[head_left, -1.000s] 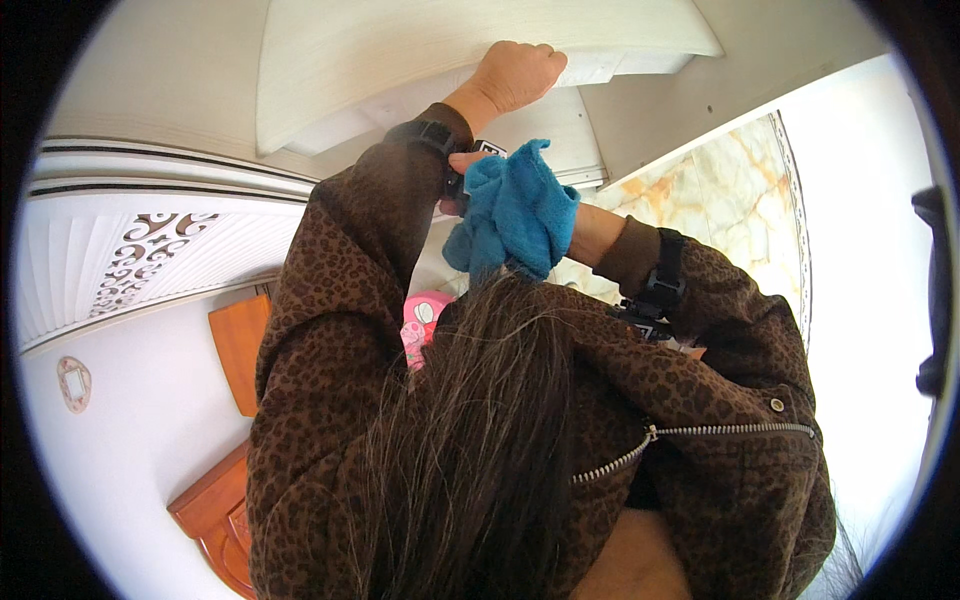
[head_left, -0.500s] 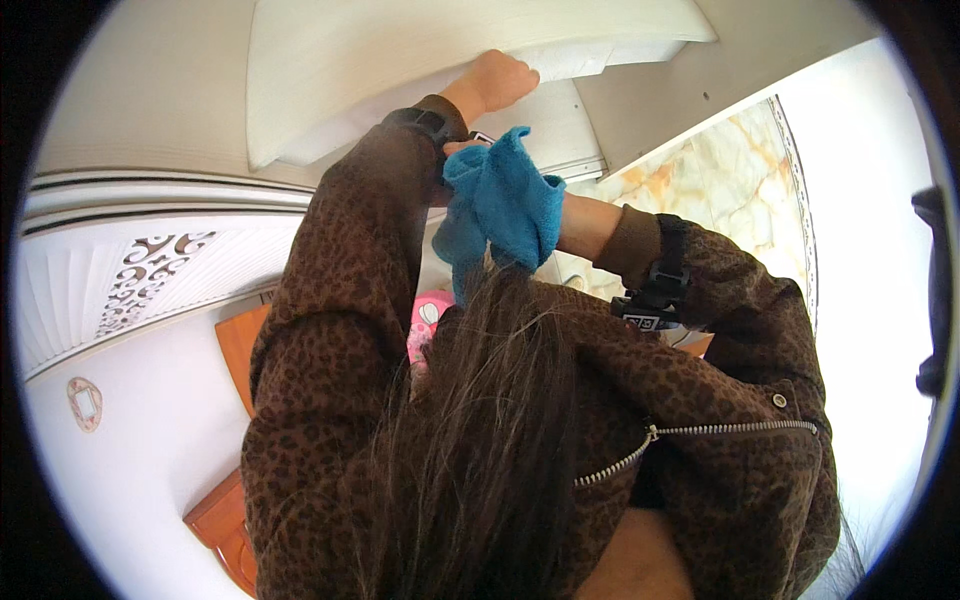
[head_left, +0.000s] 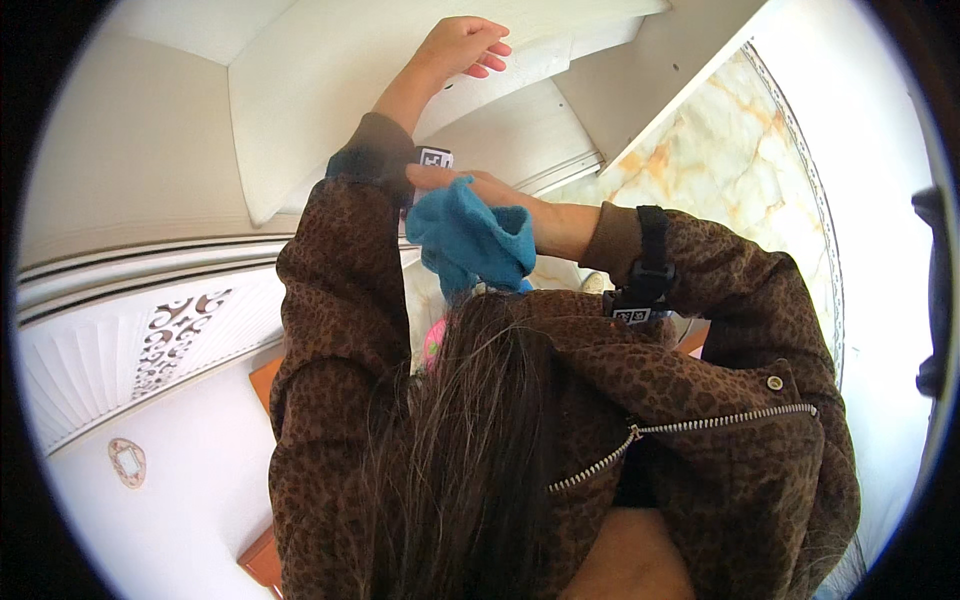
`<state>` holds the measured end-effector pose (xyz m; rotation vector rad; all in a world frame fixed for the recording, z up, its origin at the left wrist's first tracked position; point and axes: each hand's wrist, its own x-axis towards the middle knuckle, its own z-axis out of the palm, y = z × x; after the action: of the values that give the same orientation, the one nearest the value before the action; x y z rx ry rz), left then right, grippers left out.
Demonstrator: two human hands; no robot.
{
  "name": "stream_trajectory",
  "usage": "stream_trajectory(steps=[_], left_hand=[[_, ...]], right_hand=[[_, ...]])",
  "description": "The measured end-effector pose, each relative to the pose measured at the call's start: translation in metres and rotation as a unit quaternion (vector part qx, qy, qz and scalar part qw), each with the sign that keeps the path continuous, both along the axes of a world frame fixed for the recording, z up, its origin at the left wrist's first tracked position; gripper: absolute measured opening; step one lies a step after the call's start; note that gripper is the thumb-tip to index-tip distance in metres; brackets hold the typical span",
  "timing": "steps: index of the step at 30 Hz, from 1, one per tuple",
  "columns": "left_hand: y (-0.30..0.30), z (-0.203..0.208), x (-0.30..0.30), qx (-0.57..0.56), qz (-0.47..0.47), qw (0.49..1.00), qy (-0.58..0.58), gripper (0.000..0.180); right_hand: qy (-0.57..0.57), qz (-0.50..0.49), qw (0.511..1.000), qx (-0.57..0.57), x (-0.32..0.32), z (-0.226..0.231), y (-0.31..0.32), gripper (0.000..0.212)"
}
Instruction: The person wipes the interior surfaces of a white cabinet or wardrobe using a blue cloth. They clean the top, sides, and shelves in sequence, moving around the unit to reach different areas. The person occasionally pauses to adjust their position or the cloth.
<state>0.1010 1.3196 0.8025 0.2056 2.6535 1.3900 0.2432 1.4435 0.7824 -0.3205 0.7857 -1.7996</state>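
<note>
Two hands: right hand (head_left: pixel 450 180) grips cloth (head_left: pixel 470 240) (blue).

jacket (head_left: pixel 700 400): brown leopard print, silver zip | wrist strap (head_left: pixel 650 262): black, square tag | hair (head_left: pixel 470 450): long, dark

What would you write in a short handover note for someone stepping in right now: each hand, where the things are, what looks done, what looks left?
Left hand: raised, fingers resting on the white panel overhead, holding nothing.
Right hand: grips the blue cloth, bunched and hanging near the left sleeve, off the panel.
Done: cannot tell whether any of the panel has been wiped.
Left: probably bring the cloth up to the panel beside the left hand.
</note>
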Motion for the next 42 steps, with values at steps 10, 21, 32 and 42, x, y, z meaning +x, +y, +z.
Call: stream_trajectory(steps=[10,21,32,42], left_hand=[[0.011,0.014,0.006,0.166,0.038,0.985,-0.024,0.036],[-0.002,0.018,0.003,0.386,0.105,0.912,-0.091,0.043],[-0.009,0.009,0.014,0.442,0.064,0.892,-0.075,0.069],[-0.007,0.004,0.015,0.413,-0.022,0.910,-0.011,0.083]], right_hand=[[-0.018,-0.085,0.996,-0.037,0.005,-0.015,-0.003,0.053],[-0.023,-0.097,0.995,-0.026,0.006,-0.011,-0.006,0.051],[-0.001,-0.082,0.997,0.010,0.003,-0.018,-0.020,0.057],[0.002,-0.091,0.995,0.033,0.001,-0.008,-0.015,0.056]])
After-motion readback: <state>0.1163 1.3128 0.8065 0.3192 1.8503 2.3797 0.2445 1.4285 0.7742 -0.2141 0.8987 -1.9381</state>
